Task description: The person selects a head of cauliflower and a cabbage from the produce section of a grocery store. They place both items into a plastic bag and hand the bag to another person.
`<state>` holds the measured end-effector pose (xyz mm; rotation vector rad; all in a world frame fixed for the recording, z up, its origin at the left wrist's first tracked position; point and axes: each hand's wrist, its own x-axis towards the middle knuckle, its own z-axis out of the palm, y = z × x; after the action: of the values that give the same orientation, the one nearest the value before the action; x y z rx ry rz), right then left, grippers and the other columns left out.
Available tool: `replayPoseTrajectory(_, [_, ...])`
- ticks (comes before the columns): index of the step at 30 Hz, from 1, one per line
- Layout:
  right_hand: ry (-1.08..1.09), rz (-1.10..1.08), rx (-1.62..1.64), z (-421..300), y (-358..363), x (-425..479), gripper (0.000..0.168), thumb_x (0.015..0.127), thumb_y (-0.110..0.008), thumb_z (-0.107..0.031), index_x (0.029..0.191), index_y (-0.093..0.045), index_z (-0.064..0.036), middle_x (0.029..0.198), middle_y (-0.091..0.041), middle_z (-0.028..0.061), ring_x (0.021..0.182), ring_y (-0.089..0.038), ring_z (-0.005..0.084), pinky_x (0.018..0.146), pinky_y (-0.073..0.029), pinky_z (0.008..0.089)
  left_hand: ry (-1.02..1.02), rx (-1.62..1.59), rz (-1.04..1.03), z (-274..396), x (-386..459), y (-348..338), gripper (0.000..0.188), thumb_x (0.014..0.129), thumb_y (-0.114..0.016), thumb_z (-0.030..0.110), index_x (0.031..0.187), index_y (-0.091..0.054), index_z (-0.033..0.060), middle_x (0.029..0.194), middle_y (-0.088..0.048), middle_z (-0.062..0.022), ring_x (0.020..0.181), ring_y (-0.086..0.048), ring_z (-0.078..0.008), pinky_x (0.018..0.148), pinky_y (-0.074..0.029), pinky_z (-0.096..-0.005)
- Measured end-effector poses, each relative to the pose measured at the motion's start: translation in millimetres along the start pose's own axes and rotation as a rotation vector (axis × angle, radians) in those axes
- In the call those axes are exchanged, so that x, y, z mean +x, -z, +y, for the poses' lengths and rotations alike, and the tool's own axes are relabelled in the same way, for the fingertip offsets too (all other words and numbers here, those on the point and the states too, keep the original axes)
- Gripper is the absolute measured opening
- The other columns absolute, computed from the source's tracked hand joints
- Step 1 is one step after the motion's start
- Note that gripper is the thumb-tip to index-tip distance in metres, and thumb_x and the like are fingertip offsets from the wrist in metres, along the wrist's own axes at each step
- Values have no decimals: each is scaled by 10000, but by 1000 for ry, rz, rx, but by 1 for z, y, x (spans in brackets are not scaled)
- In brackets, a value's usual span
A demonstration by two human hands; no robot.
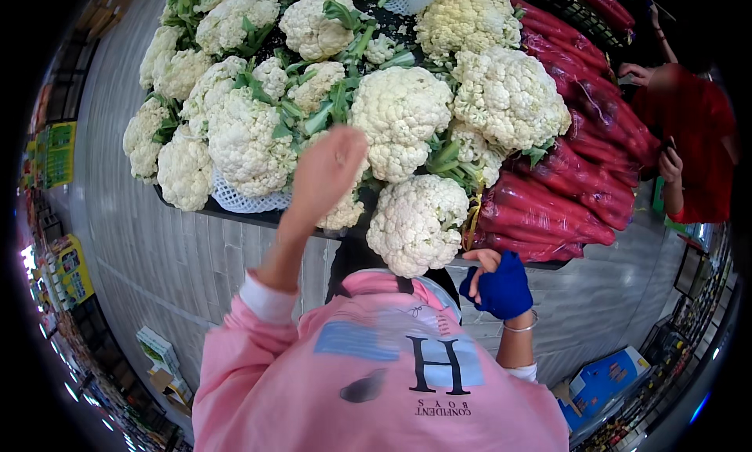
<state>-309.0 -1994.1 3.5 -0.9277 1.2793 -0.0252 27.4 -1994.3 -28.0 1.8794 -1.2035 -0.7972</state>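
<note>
Many cauliflower heads with green leaves lie heaped on a dark display stand. Bare and slightly blurred, my left hand [332, 167] is over the front of the heap, beside a large cauliflower [402, 114]; whether it grips anything is unclear. Another cauliflower [418, 224] juts out at the stand's front edge, close to my body. My right hand [496, 281], in a blue fingerless glove, is at that edge, just right of this head. Its fingers are bent near the head's lower right side and a yellow tie [473, 214]; contact cannot be made out.
Red-wrapped long vegetables [540, 211] are stacked on the right of the stand. White foam netting [247, 194] pokes out under the heads at front left. A person in red [687, 135] stands at the right. A blue box [605, 384] lies on the floor at lower right.
</note>
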Motion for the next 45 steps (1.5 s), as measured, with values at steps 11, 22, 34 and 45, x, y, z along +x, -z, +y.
replayPoseTrajectory(11, [357, 136, 87, -81, -63, 56, 422, 915, -541, -270, 1236, -492, 0, 1111, -589, 117, 789, -628, 157, 585, -486, 258, 183, -11, -288, -98, 173, -55, 618, 927, -328, 509, 1237, -526, 12, 1282, -514, -191, 1200, -456, -356, 1021, -319, -360])
replayPoseTrajectory(22, [315, 220, -246, -87, -73, 146, 560, 784, -670, -355, 1073, -538, 106, 887, -637, 229, 854, -616, 346, 730, -483, 351, 327, 54, -283, -65, 189, -50, 660, 923, -216, 524, 1259, -494, 28, 1317, -445, -243, 1215, -387, -432, 1033, -283, -467])
replayPoseTrajectory(34, [761, 154, -279, -87, -67, 150, 388, 795, -590, 6, 1170, -571, -90, 1044, -564, 115, 817, -567, 190, 614, -477, 276, -301, 301, -32, -39, 177, -10, 309, 873, -397, 170, 1145, -472, 43, 1041, -573, -168, 942, -521, -379, 809, -394, -497])
replayPoseTrajectory(45, [339, 349, 47, -117, -93, 150, 406, 815, -669, -174, 1160, -510, -30, 1068, -563, 119, 897, -555, 172, 727, -473, 257, -28, -430, -209, -8, 71, 44, 329, 944, -479, 259, 1149, -555, 13, 1049, -609, -81, 997, -562, -168, 891, -424, -280])
